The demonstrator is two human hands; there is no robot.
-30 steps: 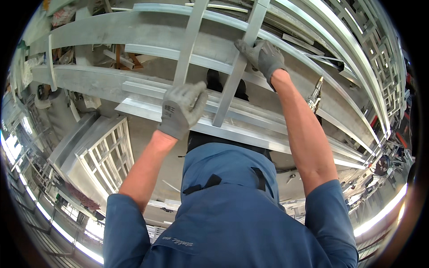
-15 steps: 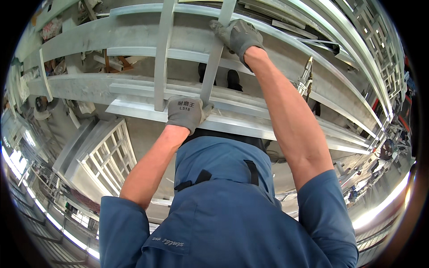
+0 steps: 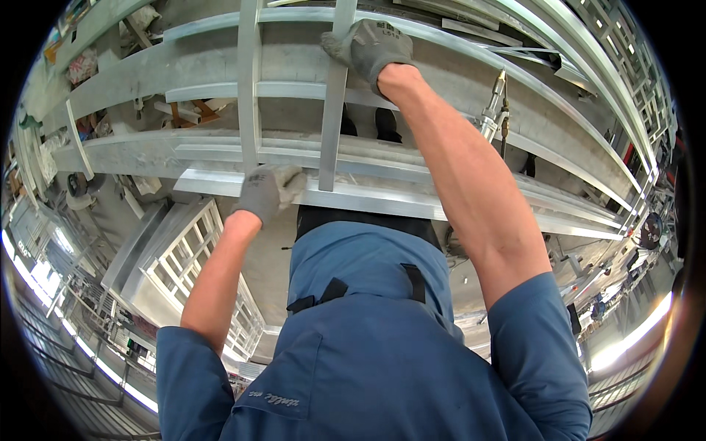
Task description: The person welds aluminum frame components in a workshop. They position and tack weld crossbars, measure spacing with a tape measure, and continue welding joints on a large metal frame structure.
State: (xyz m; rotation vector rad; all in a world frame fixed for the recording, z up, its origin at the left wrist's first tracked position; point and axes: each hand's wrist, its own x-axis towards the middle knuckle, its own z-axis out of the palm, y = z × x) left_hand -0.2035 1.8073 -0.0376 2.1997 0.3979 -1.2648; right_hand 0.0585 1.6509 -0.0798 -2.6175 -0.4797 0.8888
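Note:
My right hand, in a grey work glove, is closed around the far part of a silver metal crossbar. This bar lies across several long rails, and its near end rests on the wide near rail. My left hand, gloved alike, is over that near rail, beside the near end of a second crossbar. Its fingers point right and are smeared, so their grip does not show. The two crossbars run nearly parallel, a short gap apart.
A metal air tool with a pointed tip stands among the rails on the right. A white grid frame is at lower left. Long profiles curve along the far right. My dark shoes show between the rails.
My left hand has moved left, from the right crossbar's near end to beside the left one's. The right crossbar, held in my right hand, has swung from a slant to nearly parallel.

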